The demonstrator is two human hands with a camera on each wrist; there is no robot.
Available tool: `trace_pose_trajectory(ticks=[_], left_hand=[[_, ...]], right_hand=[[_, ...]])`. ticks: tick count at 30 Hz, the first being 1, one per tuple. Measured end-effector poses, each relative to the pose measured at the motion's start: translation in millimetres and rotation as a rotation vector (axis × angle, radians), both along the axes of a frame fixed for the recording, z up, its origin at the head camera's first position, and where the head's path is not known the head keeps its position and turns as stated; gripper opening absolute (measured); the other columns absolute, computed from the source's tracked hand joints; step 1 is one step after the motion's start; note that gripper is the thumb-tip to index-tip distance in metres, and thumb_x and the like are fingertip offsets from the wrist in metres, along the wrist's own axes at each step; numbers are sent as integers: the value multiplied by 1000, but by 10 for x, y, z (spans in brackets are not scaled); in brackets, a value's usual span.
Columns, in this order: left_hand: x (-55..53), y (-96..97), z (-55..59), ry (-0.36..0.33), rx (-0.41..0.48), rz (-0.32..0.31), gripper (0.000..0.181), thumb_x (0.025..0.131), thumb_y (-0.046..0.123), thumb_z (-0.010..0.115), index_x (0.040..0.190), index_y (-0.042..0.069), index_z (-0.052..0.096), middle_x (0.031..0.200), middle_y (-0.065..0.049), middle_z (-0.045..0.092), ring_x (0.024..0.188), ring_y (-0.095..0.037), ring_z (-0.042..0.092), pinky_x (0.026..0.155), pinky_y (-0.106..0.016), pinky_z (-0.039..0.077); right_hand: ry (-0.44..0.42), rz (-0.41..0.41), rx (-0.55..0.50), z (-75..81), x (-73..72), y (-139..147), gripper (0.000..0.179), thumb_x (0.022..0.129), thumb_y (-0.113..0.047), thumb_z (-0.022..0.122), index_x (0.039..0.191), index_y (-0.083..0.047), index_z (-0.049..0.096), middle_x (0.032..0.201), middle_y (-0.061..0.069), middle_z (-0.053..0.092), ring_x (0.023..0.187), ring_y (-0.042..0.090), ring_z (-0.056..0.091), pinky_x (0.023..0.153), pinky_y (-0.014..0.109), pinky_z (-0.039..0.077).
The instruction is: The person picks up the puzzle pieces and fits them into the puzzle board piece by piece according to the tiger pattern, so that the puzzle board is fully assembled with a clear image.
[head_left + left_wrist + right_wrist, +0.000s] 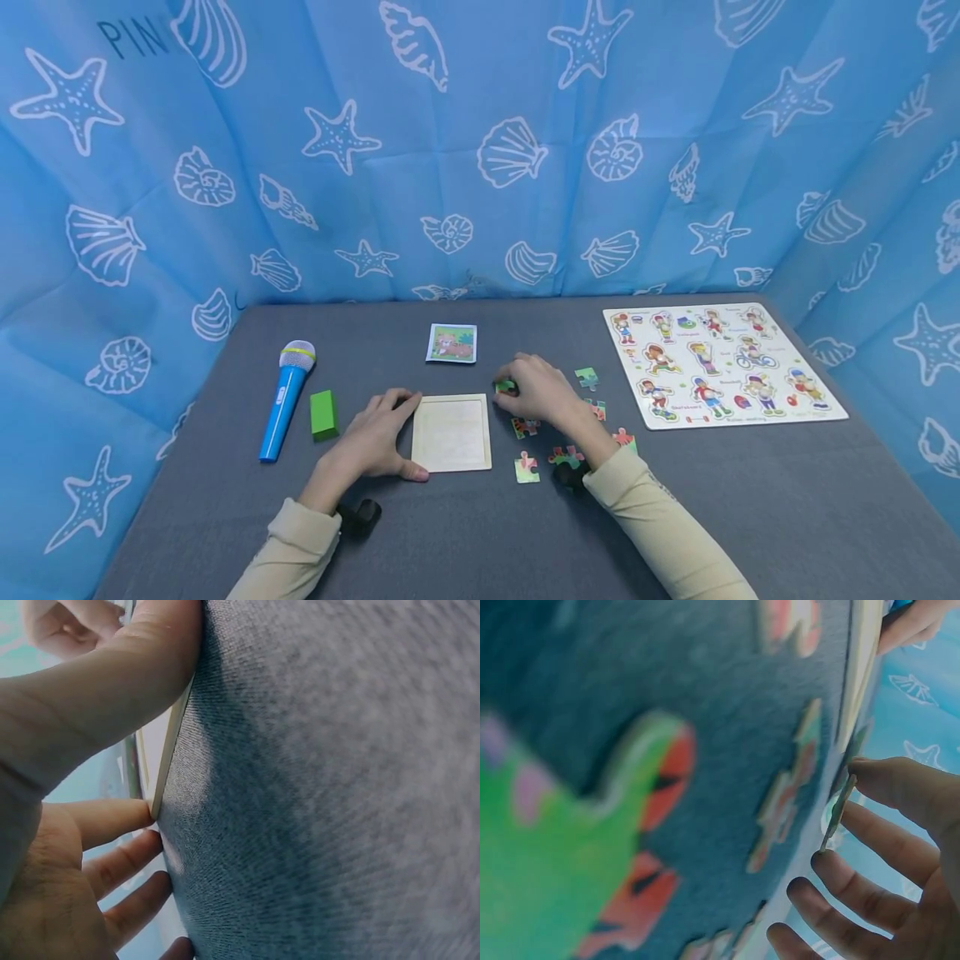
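A square pale wooden puzzle tray (452, 433) lies on the table, its recess bare. My left hand (375, 437) holds it by the left side, forefinger at the far corner and thumb at the near one. Just beyond the tray's right edge, my right hand (538, 388) pinches a green jigsaw piece (507, 387) between thumb and fingers. The right wrist view shows this piece (838, 814) edge-on, above the table. Loose jigsaw pieces (527, 468) are scattered under and around the right forearm; one green piece (587, 378) lies right of the hand.
Behind the tray lies a small picture card (452, 343). On the left are a blue toy microphone (283, 408) and a green block (324, 415). A white picture board (723, 367) with sports figures lies at the right. A blue curtain (480, 150) hangs behind the grey table (480, 542).
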State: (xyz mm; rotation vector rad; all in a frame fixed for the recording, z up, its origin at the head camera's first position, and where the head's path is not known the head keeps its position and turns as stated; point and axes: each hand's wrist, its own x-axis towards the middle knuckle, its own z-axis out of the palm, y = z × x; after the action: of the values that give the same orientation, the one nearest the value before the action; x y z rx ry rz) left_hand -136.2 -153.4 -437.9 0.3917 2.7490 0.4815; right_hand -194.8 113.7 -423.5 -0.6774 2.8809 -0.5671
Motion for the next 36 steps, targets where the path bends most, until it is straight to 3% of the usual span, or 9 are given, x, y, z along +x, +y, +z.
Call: trace_pose_trajectory(ticks=[8, 18, 22, 36], left_hand=[[3, -9, -10, 1, 9, 6, 118, 66, 54, 93, 159, 10, 37, 158, -14, 40, 141, -39, 41, 110, -61, 41], [7, -49, -14, 0, 37, -2, 120, 67, 55, 93, 160, 7, 34, 159, -17, 39, 141, -40, 41, 110, -63, 39], [7, -58, -22, 8, 46, -12, 119, 67, 55, 92, 159, 7, 35, 158, -16, 39, 141, -40, 41, 110, -63, 39], [11, -84, -49, 28, 77, -38, 118, 68, 55, 91, 159, 6, 35, 159, -16, 39, 139, -40, 42, 109, -63, 39]], right_hand=[[20, 31, -61, 95, 86, -127, 22, 92, -25, 75, 109, -12, 80, 95, 7, 66, 72, 17, 50, 57, 31, 38], [-10, 53, -92, 133, 187, -447, 23, 92, -27, 76, 109, -11, 79, 107, 9, 72, 89, 21, 63, 72, 40, 53], [-25, 78, -116, 117, 215, -576, 25, 92, -26, 76, 112, -10, 79, 108, 9, 74, 91, 22, 65, 69, 40, 54], [3, 115, -15, -20, 283, -825, 28, 92, -32, 77, 115, -17, 78, 101, 5, 71, 78, 16, 55, 56, 28, 36]])
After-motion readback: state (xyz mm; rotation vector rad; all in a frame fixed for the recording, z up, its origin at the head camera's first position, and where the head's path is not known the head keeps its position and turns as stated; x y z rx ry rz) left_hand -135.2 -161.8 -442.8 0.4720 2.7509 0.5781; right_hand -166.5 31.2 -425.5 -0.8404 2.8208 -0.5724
